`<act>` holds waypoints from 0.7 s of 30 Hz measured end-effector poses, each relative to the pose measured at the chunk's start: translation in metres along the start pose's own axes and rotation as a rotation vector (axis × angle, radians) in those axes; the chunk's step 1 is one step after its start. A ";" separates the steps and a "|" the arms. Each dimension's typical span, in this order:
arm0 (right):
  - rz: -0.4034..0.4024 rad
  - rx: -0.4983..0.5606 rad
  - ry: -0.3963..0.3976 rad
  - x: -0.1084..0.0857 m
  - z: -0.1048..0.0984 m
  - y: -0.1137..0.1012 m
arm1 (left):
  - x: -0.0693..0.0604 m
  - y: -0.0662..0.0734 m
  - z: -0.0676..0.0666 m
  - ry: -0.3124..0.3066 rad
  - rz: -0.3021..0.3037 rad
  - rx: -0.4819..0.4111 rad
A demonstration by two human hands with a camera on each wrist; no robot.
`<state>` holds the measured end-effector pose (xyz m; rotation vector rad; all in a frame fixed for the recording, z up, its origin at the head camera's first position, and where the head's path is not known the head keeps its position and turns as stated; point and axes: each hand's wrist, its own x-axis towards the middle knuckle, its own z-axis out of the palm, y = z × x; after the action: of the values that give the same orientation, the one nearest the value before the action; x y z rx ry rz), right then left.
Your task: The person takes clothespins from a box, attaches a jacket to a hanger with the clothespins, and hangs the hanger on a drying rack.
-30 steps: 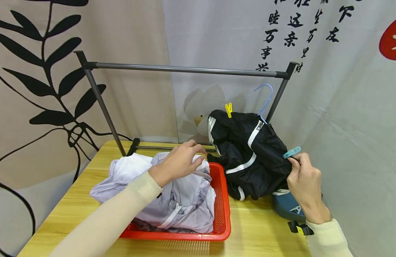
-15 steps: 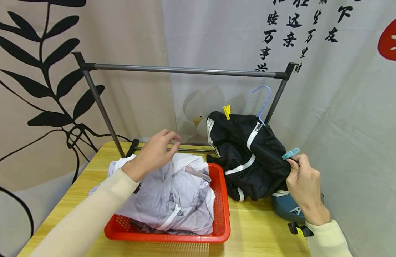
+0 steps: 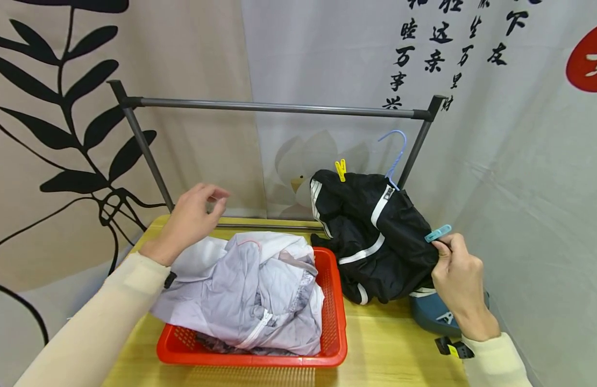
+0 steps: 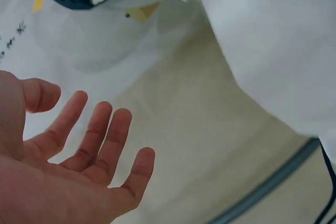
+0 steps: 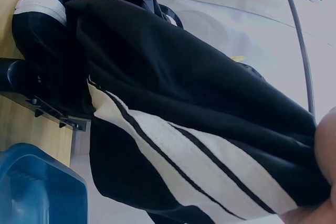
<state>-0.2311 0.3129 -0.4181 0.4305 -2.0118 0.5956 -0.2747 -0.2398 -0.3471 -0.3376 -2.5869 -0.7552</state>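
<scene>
In the head view a black jacket with white stripes hangs on a blue hanger, whose hook is apart from the rack's bar. A yellow clothespin and a light blue clothespin are clipped to the jacket. My right hand pinches the jacket's right edge beside the light blue clothespin; the right wrist view shows the taut striped fabric. Above the left of the clothes basket is my left hand, touching nothing, its fingers loosely bent and spread in the left wrist view.
A red basket of pale lilac and white clothes stands at the table's front. Behind it rises a grey metal rack with its top bar. A blue tub, with a clothespin in it, sits below my right hand.
My left hand has moved left and upward, away from the jacket and across the basket. My right hand keeps its pinch on the jacket. The view has shifted slightly.
</scene>
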 end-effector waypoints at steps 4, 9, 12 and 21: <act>-0.001 0.000 0.002 0.000 -0.001 0.001 | 0.001 -0.014 -0.010 0.078 -0.001 0.006; -0.004 0.001 0.003 0.000 -0.001 0.001 | 0.000 -0.028 -0.023 0.089 -0.038 0.009; -0.007 0.000 0.005 -0.001 -0.001 0.002 | -0.001 -0.036 -0.028 0.094 -0.052 0.022; -0.014 -0.002 0.010 -0.002 0.000 0.001 | -0.002 -0.058 -0.041 0.171 -0.135 0.044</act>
<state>-0.2306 0.3141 -0.4206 0.4399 -1.9982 0.5862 -0.2792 -0.3112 -0.3430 -0.0816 -2.4786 -0.7371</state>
